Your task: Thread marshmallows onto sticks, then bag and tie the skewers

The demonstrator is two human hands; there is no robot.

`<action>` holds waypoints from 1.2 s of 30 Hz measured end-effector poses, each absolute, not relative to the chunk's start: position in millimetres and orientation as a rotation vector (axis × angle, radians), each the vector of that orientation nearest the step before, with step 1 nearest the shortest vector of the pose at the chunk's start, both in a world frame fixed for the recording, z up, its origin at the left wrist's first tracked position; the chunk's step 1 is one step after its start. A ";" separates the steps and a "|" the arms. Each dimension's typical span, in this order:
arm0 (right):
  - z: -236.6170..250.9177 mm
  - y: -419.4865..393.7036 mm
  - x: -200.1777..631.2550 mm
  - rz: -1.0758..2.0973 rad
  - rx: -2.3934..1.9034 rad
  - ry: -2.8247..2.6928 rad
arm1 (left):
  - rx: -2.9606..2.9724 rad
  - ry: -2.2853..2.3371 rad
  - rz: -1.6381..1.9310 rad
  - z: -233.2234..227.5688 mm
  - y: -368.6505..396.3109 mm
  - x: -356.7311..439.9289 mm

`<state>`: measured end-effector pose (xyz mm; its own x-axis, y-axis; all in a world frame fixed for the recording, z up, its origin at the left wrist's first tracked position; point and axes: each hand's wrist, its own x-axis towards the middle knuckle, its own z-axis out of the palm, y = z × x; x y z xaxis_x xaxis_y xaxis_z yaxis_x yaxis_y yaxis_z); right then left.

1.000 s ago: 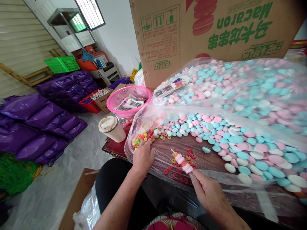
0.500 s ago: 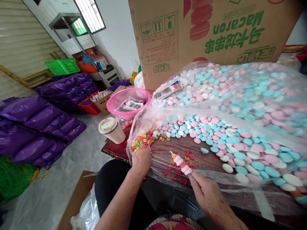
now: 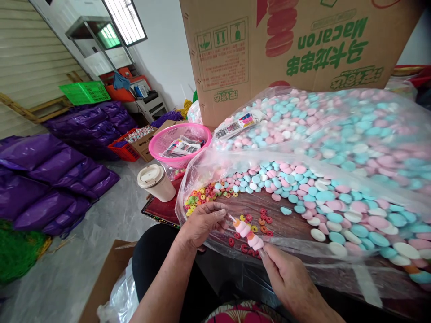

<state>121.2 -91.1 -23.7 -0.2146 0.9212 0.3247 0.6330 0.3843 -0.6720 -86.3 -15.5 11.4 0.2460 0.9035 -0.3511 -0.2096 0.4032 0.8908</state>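
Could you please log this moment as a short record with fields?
right hand: holds a skewer of pink candies by its lower end
left hand: fingertips brought to the skewer's tip
surface: open plastic sheet with pastel discs and small coloured rings
nearby: lidded cup, pink basket, cardboard box

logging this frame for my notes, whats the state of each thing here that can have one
candy skewer: partly filled, tip bare, tilted, held at its lower end
right hand: fingers pinched on the skewer
left hand: fingers closed at the skewer tip, what they pinch too small to tell
plastic bag of candy discs: open, spilling onto the table
cup: lid on, upright
pink basket: holds printed packets
cardboard box: print upside down
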 end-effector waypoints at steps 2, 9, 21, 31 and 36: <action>-22.8 -91.3 120.9 0.509 -1.340 -1.945 | 0.758 0.970 0.871 13.1 -16.8 -82.6; -28.8 -92.9 124.0 0.533 -1.371 -1.965 | 0.666 0.949 0.878 7.5 -16.2 -78.1; -28.1 -92.4 126.8 0.611 -1.378 -2.013 | 0.708 1.006 0.769 12.3 -5.9 -71.0; -40.5 -95.3 130.7 0.549 -1.433 -1.912 | 0.509 0.769 0.871 3.3 -9.0 -64.7; -40.4 -96.6 129.2 0.577 -1.436 -1.911 | 0.472 0.738 0.918 1.1 -9.2 -61.3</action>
